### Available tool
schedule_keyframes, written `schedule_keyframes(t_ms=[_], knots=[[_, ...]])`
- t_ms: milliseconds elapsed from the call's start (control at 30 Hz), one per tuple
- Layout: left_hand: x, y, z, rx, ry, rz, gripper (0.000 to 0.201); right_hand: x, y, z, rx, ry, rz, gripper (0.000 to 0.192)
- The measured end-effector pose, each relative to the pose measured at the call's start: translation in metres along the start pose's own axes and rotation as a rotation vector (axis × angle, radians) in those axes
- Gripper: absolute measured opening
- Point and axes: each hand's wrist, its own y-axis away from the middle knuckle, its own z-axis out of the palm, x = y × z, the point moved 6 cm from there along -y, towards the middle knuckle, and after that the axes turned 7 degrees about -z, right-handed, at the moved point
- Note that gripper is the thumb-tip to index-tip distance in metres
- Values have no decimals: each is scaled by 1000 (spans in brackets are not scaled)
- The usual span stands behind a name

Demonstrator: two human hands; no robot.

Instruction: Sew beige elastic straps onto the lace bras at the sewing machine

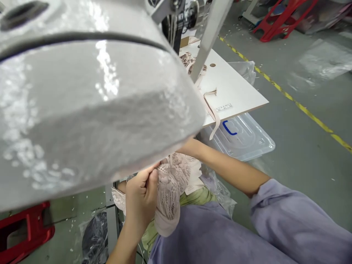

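My left hand (143, 192) is closed on a piece of pale pink lace fabric (172, 190) that hangs down over my lap. My right forearm (228, 167) reaches in toward the same lace, and that hand is hidden behind the big white body of a sewing machine (90, 102), which fills the upper left of the view. A pale strap (213, 113) hangs over the near edge of the white table (236, 91). More lace pieces (189, 60) lie farther back on the table.
A clear plastic lidded bin with a blue handle (242, 137) stands on the floor below the table. A red plastic stool (23, 231) is at lower left, another red stool (277, 22) at the far right. A yellow floor line (302, 108) runs diagonally. A dark bag (95, 238) lies beside the table leg.
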Motion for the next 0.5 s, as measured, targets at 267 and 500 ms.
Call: schedule_keyframes(t_ms=[267,500], knots=[[7,-10,-8,21,-38,-23,26,-9,-3,-5,-6,82,-39,15],[3,-13,-9,38,-116,-97,26,-14,-4,-4,-16,103,-92,15]])
